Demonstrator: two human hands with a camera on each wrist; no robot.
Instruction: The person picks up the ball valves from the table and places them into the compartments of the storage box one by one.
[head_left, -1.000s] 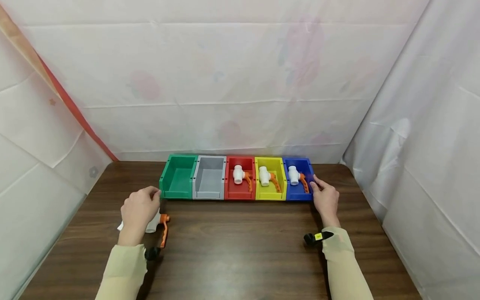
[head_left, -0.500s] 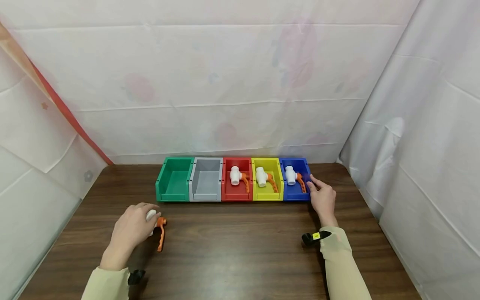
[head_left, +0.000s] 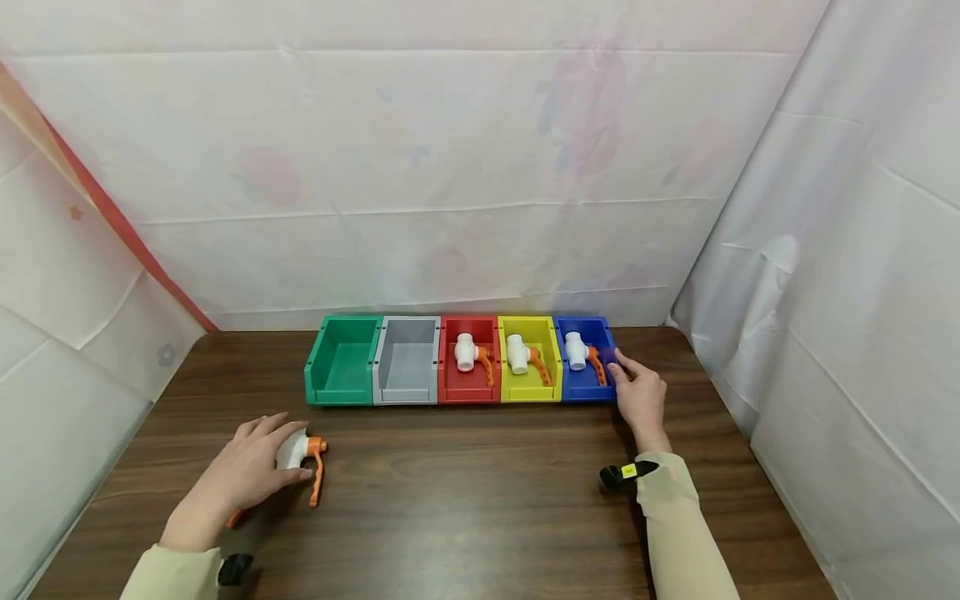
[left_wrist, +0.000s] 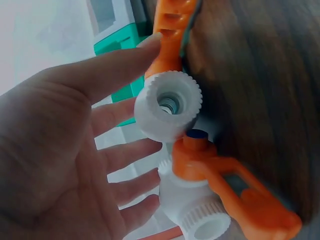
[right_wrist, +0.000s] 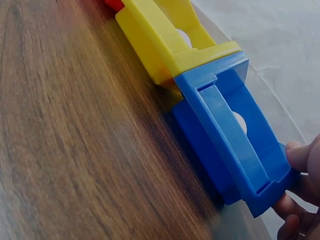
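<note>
At the table's left, my left hand [head_left: 247, 462] reaches over a white ball valve [head_left: 291, 451] with an orange handle. In the left wrist view its thumb overlaps the handle's base, and the relaxed fingers spread beside the white body [left_wrist: 147, 120]. A second ball valve [left_wrist: 182, 195] lies close by, mostly hidden under the hand in the head view. My right hand [head_left: 643, 398] pinches the right wall of the blue bin [right_wrist: 220, 130], thumb inside and fingers outside. Inside that bin is another ball valve [head_left: 576, 352].
Left of the blue bin, a row joins green [head_left: 341, 396], grey [head_left: 405, 394], red [head_left: 468, 395] and yellow [head_left: 529, 393] bins. The red and yellow ones each hold a ball valve. Behind the row hangs a pale cloth [head_left: 420, 167]; the wooden table [head_left: 465, 500] extends in front.
My left hand has come away from the green bin's front corner, moving down and left to the ball valve, its fingers spreading. The right hand keeps its pinch on the blue bin.
</note>
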